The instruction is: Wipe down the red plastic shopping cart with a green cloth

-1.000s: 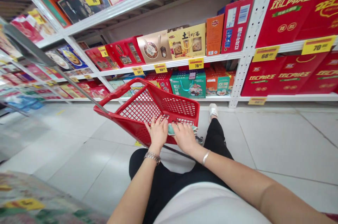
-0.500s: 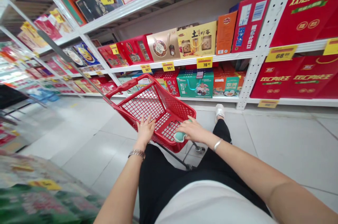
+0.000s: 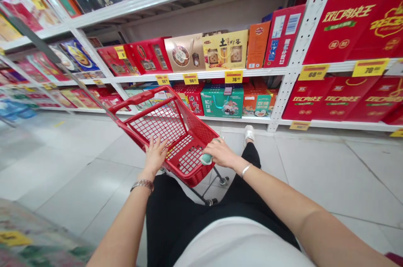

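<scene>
A red plastic shopping cart (image 3: 195, 178) with a grid basket stands tilted across the view in front of my legs. The visible part of its basket holds no goods. My left hand (image 3: 154, 155) has its fingers spread at the near side rim of the basket; whether it presses on the rim I cannot tell. My right hand (image 3: 220, 152) is wrapped round a small mint-green object with a pale edge (image 3: 206, 159), perhaps rolled cloth, at the basket's right end. Its fingers cover most of that object, so its kind is unclear.
White shelves (image 3: 277, 71) run along the far side, stocked with boxed goods, including a teal gift box (image 3: 222, 102) and red boxes (image 3: 343, 15). Yellow price tags (image 3: 233, 77) line the edges. A blurred display (image 3: 28, 233) stands at the lower left. Floor tiles (image 3: 315, 162) lie right of my feet.
The view has turned right, so the shelves, cart and both hands sit further left. My left hand stays spread at the rim, and my right hand still grips the mint-green object.
</scene>
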`<state>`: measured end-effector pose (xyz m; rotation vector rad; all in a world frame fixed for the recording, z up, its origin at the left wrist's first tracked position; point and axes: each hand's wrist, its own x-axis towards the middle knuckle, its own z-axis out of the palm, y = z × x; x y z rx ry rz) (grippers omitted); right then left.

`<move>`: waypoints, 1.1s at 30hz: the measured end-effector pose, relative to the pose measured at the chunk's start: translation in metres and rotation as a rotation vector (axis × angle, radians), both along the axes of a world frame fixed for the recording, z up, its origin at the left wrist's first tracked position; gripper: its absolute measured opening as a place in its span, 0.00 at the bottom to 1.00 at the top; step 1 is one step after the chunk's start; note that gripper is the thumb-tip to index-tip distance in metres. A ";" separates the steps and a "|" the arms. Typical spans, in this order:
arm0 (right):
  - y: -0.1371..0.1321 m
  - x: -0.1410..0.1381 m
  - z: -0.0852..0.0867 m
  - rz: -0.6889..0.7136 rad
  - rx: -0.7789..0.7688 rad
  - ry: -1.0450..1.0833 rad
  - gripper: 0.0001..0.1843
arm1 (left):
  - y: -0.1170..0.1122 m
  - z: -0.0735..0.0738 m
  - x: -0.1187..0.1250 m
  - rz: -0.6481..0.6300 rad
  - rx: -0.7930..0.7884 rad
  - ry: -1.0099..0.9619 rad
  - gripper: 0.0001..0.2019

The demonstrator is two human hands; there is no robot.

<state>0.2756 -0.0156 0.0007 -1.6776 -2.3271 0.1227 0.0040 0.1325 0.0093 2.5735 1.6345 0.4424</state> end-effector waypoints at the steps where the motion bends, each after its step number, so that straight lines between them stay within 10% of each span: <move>1: -0.005 -0.008 -0.001 -0.008 0.009 0.006 0.16 | 0.000 0.003 -0.004 0.018 0.019 0.005 0.24; 8: -0.022 -0.065 -0.012 0.070 0.114 0.031 0.20 | -0.033 0.000 0.000 0.312 0.137 -0.135 0.29; 13: -0.023 -0.079 -0.010 0.096 0.162 -0.031 0.20 | -0.065 -0.021 0.017 0.242 0.138 -0.082 0.29; 22: -0.031 -0.027 0.004 0.071 0.161 -0.054 0.18 | -0.049 -0.014 0.018 0.135 0.057 0.176 0.28; 29: -0.021 0.019 0.043 -0.374 0.229 0.106 0.26 | -0.037 -0.017 0.007 0.195 0.041 0.181 0.31; 33: -0.015 -0.015 0.034 0.080 0.253 0.041 0.24 | -0.037 -0.014 -0.004 0.154 0.007 0.202 0.32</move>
